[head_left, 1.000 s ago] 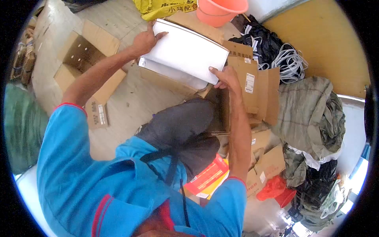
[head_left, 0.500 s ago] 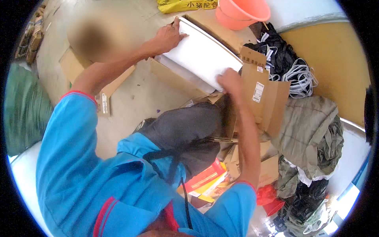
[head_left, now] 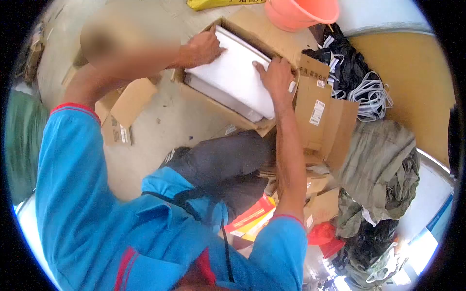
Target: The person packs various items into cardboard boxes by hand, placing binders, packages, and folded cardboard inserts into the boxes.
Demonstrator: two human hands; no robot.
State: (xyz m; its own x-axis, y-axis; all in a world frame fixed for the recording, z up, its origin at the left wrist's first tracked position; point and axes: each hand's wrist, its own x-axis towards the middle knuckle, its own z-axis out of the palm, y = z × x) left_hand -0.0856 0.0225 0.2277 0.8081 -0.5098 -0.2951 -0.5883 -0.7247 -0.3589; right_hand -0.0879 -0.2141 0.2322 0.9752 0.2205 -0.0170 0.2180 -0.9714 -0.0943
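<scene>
A white, flat-topped rectangular box (head_left: 235,65) sits inside an open cardboard carton (head_left: 213,103), tilted across the view. My left hand (head_left: 201,48) grips its upper left end, the thumb lying on the white top and the fingers at the edge. Over the right-hand long edge my right hand (head_left: 279,77) is hooked, its thumb spread on the top and its fingertips partly hidden between box and carton wall. The carton's flap (head_left: 313,114), with printed labels, stands folded out beside my right wrist.
A pink bucket (head_left: 301,13) stands behind the carton. To the right lie a coil of white cord (head_left: 371,99), black bags (head_left: 354,65) and a grey-green cloth (head_left: 378,155). Another open cardboard box (head_left: 128,106) is on the floor at left. Red-and-yellow packaging (head_left: 252,216) lies near my legs.
My right hand has moved up along the white box's edge, from its near corner towards the far side. The white box now sits lower in the carton. My left hand stays at its end.
</scene>
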